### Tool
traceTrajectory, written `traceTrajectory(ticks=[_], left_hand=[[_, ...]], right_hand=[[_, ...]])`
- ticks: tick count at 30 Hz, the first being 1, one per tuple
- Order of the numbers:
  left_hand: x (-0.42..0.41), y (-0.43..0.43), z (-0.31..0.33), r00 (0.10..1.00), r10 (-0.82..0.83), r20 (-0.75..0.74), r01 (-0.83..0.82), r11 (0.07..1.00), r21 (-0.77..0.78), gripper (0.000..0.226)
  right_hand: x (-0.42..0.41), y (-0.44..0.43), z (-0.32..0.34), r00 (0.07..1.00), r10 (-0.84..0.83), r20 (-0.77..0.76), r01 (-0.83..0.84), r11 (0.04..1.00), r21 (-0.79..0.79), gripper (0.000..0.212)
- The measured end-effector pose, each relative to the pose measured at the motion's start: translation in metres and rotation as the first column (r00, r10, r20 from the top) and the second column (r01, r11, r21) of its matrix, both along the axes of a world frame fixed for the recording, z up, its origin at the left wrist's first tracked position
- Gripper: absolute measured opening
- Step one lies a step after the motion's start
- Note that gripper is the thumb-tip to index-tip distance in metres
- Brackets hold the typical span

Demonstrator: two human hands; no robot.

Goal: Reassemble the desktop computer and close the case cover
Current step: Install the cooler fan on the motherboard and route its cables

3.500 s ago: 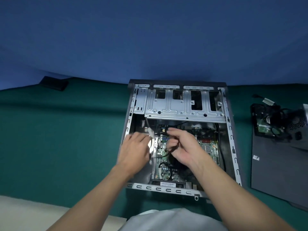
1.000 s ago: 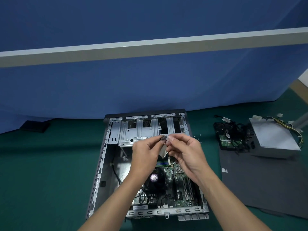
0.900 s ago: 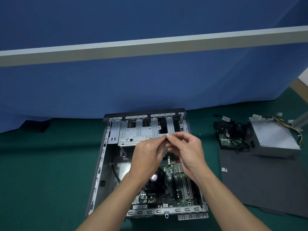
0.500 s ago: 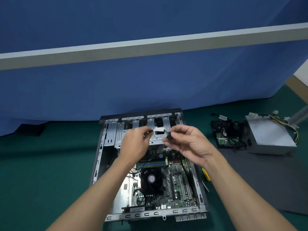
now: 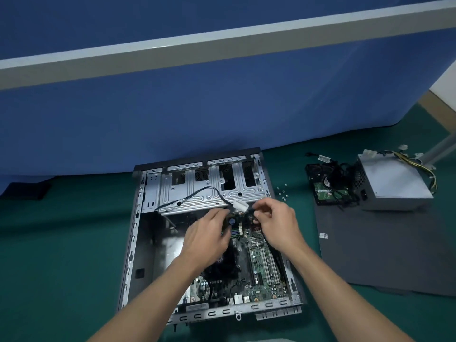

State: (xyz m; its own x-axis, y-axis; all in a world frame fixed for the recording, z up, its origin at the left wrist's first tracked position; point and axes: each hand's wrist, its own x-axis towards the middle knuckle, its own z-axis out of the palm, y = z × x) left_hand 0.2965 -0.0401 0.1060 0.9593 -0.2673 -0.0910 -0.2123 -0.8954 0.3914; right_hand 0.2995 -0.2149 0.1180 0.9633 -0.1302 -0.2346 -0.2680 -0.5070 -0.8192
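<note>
Both forearms extend forward from the lower edge of the view and converge over the far half of the open computer case (image 5: 133, 243).

1. Left hand (image 5: 209, 233): back of the hand faces up and the fingers are curled. The fingertips close on the black cable (image 5: 197, 192) just below and left of the white connector (image 5: 240, 206).
2. Right hand (image 5: 276, 223): raised slightly above the left, wrist bent. The thumb and index finger pinch the dark end of the same cable at the right side of the white connector. The remaining fingers are loosely curled and hold nothing.

The white connector sits in the air between the two hands, above the near edge of the drive cage (image 5: 197, 191). From the connector, the black cable arcs left across the top of the drive cage and drops over its left near corner into the case.

The case lies on its side on the green table (image 5: 61, 243), open face up, with its far end close to the blue partition (image 5: 222, 107). The motherboard (image 5: 261, 267) is seated in the right half of the case, and the left half shows bare metal floor.

The case cover (image 5: 382, 255), a dark flat panel, lies on the table to the right of the case and apart from it. The power supply (image 5: 394, 183) rests on the far end of the cover, with a bundle of dark parts and cables (image 5: 328, 188) just beside it. A few loose screws (image 5: 282, 193) lie on the table between the case and the cover.
</note>
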Motion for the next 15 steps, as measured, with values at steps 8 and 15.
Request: traceTrajectory(ticks=[8, 15], left_hand=[[0.000, -0.005, 0.003, 0.975, -0.169, -0.144, 0.128, 0.957, -0.259, 0.038], [-0.002, -0.011, -0.007, 0.893, -0.166, -0.418, 0.023, 0.945, -0.326, 0.023]], right_hand=[[0.001, -0.013, 0.010, 0.929, 0.294, -0.223, -0.235, 0.937, 0.258, 0.014], [0.007, -0.012, 0.010, 0.891, 0.330, -0.311, -0.303, 0.943, 0.134, 0.013]])
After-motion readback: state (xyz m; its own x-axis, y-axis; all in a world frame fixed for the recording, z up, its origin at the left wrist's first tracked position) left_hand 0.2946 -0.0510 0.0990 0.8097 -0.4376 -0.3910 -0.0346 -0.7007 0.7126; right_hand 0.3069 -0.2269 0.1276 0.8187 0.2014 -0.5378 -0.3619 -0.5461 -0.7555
